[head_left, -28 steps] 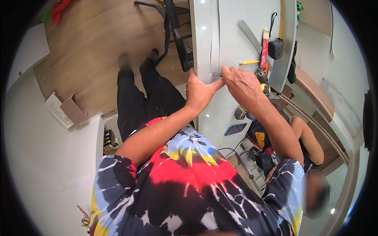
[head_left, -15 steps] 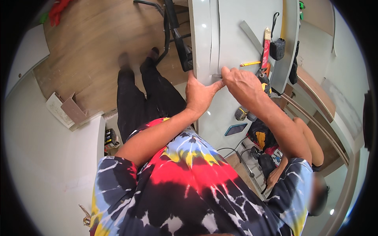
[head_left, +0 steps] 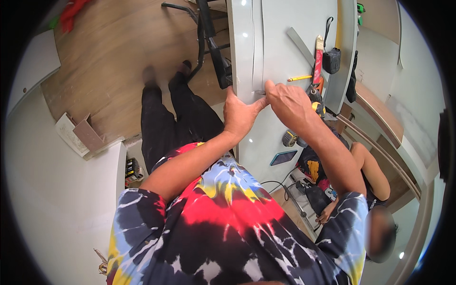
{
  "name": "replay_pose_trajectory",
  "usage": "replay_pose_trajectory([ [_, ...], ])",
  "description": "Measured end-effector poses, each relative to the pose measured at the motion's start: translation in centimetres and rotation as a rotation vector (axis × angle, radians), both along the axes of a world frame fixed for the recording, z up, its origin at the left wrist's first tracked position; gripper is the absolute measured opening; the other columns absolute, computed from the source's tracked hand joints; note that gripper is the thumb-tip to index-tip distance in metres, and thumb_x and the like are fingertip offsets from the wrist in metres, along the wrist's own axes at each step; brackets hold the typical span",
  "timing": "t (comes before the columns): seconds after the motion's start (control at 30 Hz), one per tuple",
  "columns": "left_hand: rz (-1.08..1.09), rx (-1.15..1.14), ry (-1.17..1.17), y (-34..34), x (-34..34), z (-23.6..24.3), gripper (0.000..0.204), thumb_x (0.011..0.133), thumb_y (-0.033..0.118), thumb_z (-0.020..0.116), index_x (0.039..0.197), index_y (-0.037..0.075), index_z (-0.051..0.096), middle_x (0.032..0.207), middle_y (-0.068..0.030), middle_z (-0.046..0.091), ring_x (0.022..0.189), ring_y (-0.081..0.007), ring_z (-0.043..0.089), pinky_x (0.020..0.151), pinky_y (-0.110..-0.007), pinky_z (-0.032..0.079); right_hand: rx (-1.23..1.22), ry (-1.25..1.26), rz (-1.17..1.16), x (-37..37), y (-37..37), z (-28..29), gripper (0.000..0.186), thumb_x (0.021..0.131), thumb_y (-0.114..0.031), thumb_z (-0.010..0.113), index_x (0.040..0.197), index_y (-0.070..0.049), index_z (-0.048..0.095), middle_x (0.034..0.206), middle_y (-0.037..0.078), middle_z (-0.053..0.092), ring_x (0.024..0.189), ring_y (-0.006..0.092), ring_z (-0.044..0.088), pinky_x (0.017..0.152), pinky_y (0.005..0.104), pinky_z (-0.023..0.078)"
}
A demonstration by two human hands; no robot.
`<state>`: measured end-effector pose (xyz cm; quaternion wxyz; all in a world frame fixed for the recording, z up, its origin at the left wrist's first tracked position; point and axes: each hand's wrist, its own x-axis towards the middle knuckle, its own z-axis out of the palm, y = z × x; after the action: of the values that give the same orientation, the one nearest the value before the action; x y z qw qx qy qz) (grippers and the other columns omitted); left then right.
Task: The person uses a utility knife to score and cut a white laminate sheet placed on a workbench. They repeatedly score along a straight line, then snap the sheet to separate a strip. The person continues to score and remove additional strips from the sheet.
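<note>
My left hand [head_left: 239, 114] grips the near left edge of a long white panel [head_left: 243, 57], its thumb lying on top toward my other hand. My right hand [head_left: 288, 100] is closed in a fist over the panel, and a thin metal blade [head_left: 259, 92] sticks out of it by my left thumb. The blade's tip touches or nearly touches the panel, where thin dark lines run lengthwise. The tool's handle is hidden in my fingers. To the right of my right hand lies a yellow pencil [head_left: 299, 78].
On the panel lie a metal ruler [head_left: 299, 43], a red-handled tool [head_left: 318, 61], a black strapped pouch-like case [head_left: 331, 61], a yellow-black tape measure [head_left: 289, 138] and a phone [head_left: 283, 157]. A black metal stand [head_left: 218, 66] is beside the panel. Another person [head_left: 373, 171] crouches at the lower right.
My hands stay in nearly the same place, the right one shifting very slightly left. The other person's arm and head have moved a little at the lower right.
</note>
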<state>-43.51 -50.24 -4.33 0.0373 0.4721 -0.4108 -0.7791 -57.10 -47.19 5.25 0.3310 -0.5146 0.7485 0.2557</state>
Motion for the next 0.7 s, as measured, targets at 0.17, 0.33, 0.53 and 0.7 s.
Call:
replay_pose_trajectory([
  [0.17,-0.019,0.051,0.026,0.0,0.2,0.2,0.079,0.071,0.041,0.096,0.124,0.0,0.053,0.114,-0.0172,0.073,0.107,-0.0306,0.071,0.092,-0.041,0.054,-0.018,0.001,0.013,0.1,0.4,0.5,0.008,0.092,-0.005,0.057,0.088,0.001,0.053,0.075,0.021,0.067,0.073,0.041,0.07,0.063,0.0495,0.054],
  [0.33,-0.039,0.072,-0.005,0.0,0.1,0.3,0.079,0.071,0.04,0.096,0.124,0.0,0.053,0.114,-0.0176,0.072,0.107,-0.0303,0.071,0.092,-0.041,0.054,-0.068,-0.047,-0.003,-0.7,0.7,0.2,0.007,0.091,-0.004,0.057,0.088,0.001,0.053,0.075,0.021,0.067,0.073,0.0414,0.07,0.064,0.0497,0.054],
  [0.53,0.008,0.1,0.019,0.5,-0.1,0.1,0.074,0.073,0.036,0.094,0.123,-0.001,0.053,0.114,-0.019,0.072,0.108,-0.0318,0.07,0.093,-0.042,0.054,-0.019,-0.041,0.071,-0.7,0.9,-0.1,0.007,0.086,-0.004,0.062,0.089,0.001,0.057,0.075,0.021,0.069,0.074,0.0368,0.072,0.063,0.0451,0.056],
  [0.7,-0.032,0.025,-0.031,0.8,-0.2,0.0,0.075,0.075,0.036,0.094,0.123,-0.002,0.052,0.117,-0.0201,0.071,0.109,-0.032,0.07,0.092,-0.042,0.054,0.03,-0.041,0.035,-0.9,0.6,-0.6,0.004,0.084,0.0,0.063,0.086,0.002,0.061,0.076,0.02,0.071,0.074,0.0353,0.074,0.064,0.0428,0.058],
])
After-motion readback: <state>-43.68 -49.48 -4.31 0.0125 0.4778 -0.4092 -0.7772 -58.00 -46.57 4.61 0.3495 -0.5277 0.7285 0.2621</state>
